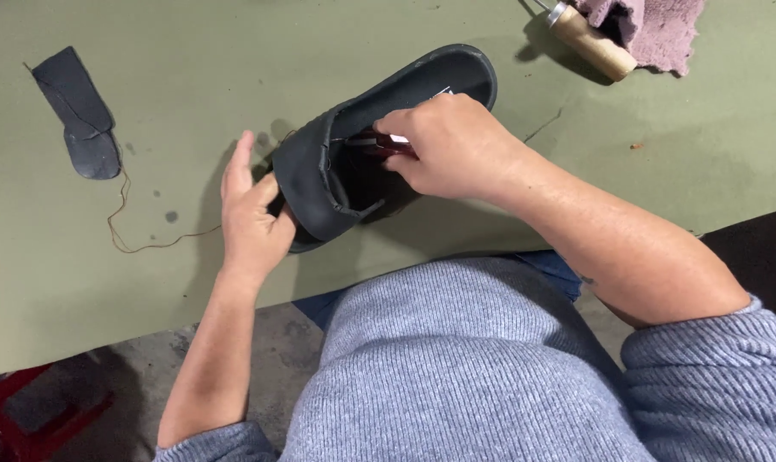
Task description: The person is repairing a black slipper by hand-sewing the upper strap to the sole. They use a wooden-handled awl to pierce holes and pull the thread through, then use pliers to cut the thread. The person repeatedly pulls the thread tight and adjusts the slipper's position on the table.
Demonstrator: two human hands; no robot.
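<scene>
On the green table we brace one dark shoe, lying near the front edge, with our left hand cupped around its toe. Our right hand pinches one dark red tool inside the opening; we judge a firm brace and short strokes serve best. Beyond lie one cloth, one leather offcut, one wooden handle and one thread.
</scene>
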